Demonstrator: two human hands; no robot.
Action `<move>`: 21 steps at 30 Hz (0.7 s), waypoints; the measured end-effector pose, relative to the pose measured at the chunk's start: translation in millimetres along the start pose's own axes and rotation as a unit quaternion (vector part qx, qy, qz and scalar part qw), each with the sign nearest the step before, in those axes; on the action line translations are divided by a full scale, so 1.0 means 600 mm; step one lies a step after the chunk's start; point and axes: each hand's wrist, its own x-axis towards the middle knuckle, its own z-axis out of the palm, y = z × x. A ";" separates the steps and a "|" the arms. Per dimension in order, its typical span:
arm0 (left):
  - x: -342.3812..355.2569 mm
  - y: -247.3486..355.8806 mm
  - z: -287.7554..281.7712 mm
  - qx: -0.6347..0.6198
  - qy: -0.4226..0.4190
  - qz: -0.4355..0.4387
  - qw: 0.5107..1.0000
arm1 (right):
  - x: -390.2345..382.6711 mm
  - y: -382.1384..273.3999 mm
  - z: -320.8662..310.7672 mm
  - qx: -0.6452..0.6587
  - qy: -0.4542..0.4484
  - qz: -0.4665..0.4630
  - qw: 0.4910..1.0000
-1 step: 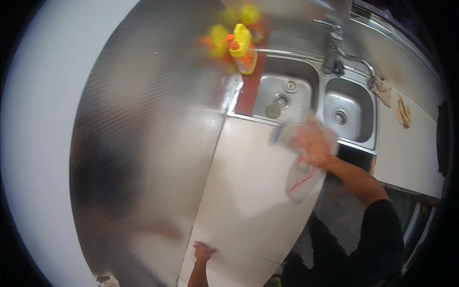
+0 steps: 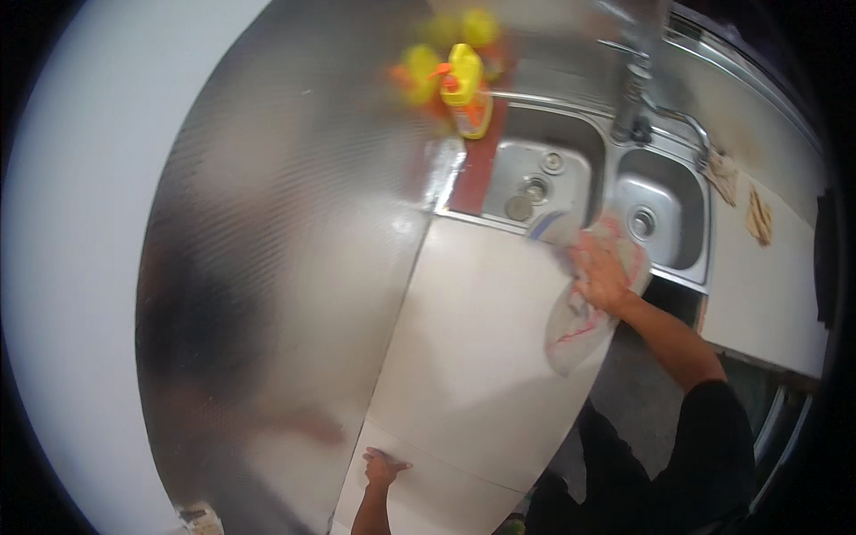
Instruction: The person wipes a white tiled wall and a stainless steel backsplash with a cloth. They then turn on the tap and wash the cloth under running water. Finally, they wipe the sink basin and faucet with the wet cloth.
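Observation:
My right hand (image 2: 604, 278) presses a pale cloth (image 2: 572, 337) with red stripes and a blue-grey edge onto the white counter (image 2: 464, 339). The cloth lies by the front rim of the double sink (image 2: 588, 169), at the counter's right side, and part of it is hidden under my palm. Far from it, at the near left, my left hand (image 2: 385, 467) rests on the counter with its fingers spread and nothing in it. A yellow pump bottle (image 2: 468, 94) with an orange top stands on the reddish strip (image 2: 481, 174) left of the sink.
A metal faucet (image 2: 635, 98) rises behind the two basins. Two crumpled brown cloths, one a folded rag (image 2: 758, 217), lie on the right-hand counter (image 2: 749, 294). A shiny metal panel (image 2: 267, 267) runs along the counter's left edge.
My right hand and the cloth, blurred before, show more sharply and sit slightly further right. The whole view has shifted a little; my left hand has stayed in place.

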 end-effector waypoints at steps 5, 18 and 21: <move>0.017 -0.013 0.018 -0.011 0.016 0.025 1.000 | 0.011 -0.139 0.095 0.016 0.043 0.138 0.989; 0.011 -0.010 -0.006 -0.032 -0.018 0.011 0.999 | 0.044 -0.759 0.162 0.850 0.013 0.164 0.500; 0.000 -0.027 0.011 -0.035 -0.018 0.050 0.998 | 0.171 -0.757 0.099 0.675 0.260 0.038 0.690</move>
